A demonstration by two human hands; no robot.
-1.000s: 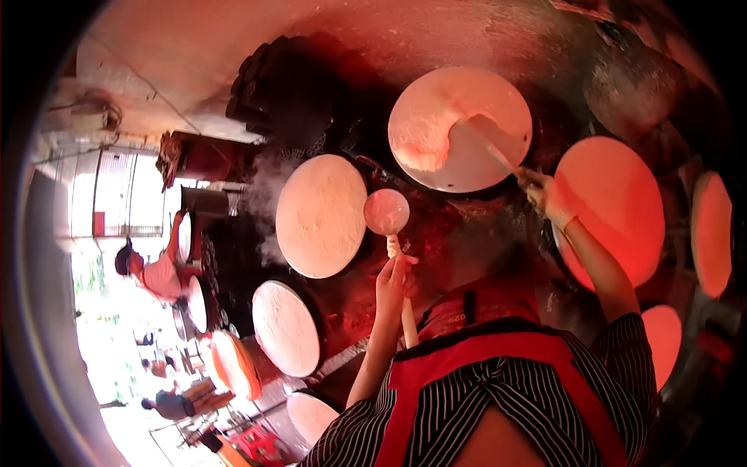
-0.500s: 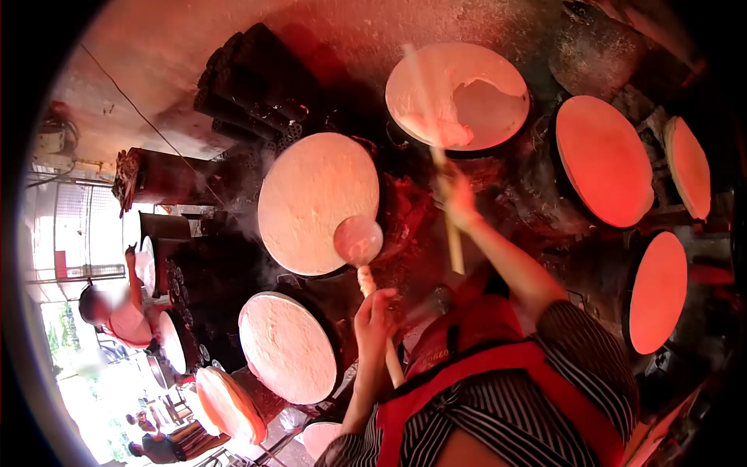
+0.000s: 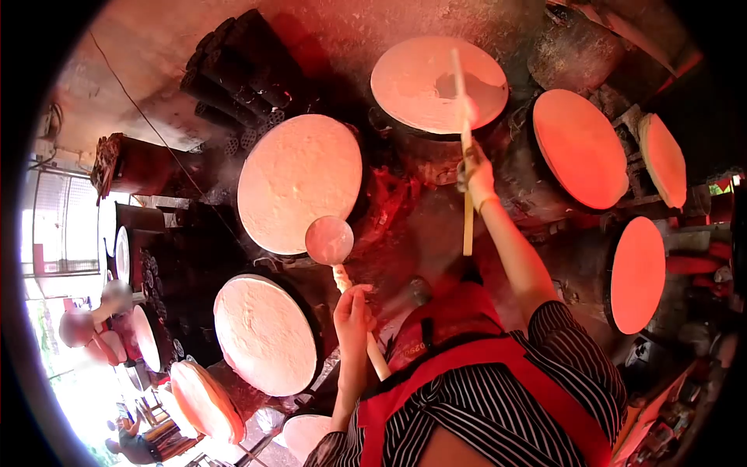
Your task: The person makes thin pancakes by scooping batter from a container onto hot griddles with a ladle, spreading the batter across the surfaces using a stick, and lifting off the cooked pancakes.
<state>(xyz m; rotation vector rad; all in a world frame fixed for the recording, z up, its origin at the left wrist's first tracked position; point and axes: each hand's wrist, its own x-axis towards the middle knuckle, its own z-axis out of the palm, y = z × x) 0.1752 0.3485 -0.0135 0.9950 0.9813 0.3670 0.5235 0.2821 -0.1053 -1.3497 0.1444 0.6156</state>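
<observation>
My left hand (image 3: 354, 315) is closed round the long handle of a ladle (image 3: 329, 240). The ladle's round bowl hangs over the lower edge of a griddle covered with pale batter (image 3: 299, 183). In my right hand (image 3: 477, 173) is a long wooden spreader stick (image 3: 468, 226), gripped along its length. Its far end lies over another round griddle (image 3: 492, 93) at the top, where pale batter (image 3: 416, 82) covers most of the surface. A darker bare patch shows on that griddle's right side, partly behind the stick.
Several more round griddles with pale sheets surround me, including one at the lower left (image 3: 264, 335), one at the right (image 3: 580, 148) and one farther right (image 3: 638, 276). Dark cylinders (image 3: 241, 70) are piled at the upper left. Another person (image 3: 105, 342) stands at far left.
The spreader stick has swung to the right across the top griddle, and its bare patch has shrunk as batter spread. My left hand keeps the ladle at about the same place over its griddle.
</observation>
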